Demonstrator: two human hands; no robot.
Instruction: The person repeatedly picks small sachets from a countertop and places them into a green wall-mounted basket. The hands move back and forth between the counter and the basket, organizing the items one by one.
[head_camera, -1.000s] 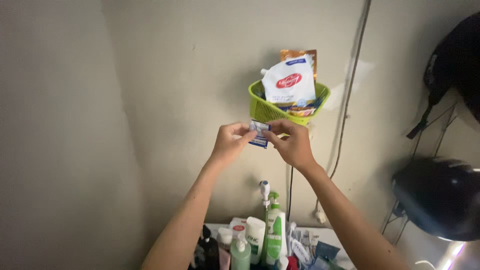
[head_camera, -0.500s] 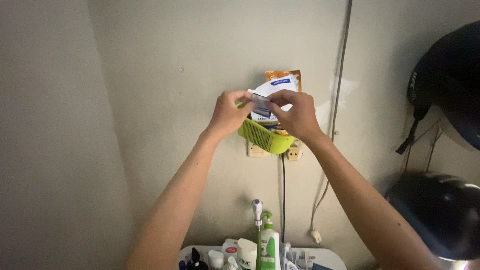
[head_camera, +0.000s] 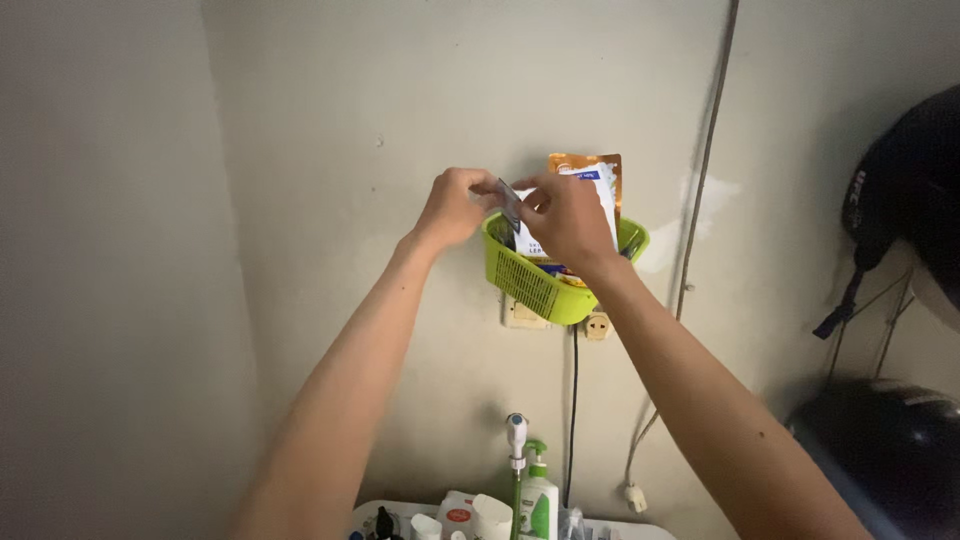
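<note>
A person's two bare arms reach up from the bottom of the frame toward a lime-green plastic basket mounted on a pale wall, just right of center. The left hand and right hand meet above the basket's left rim, and together they pinch a small flat sachet, held edge-on and tilted. The fingers of both hands are closed narrowly on it, thumbs against forefingers.

Inside the basket stands a white refill pouch, with an orange packet behind it against the wall.

To handle the sachet well, the pinch should stay firm at both edges, and the sachet should be kept upright and close to the basket's opening, clear of the rim.

The sachet's face is turned away and too small to make out. The right hand covers much of the white pouch. Pump bottles at the bottom edge are cut off, as are dark helmets at the right.
</note>
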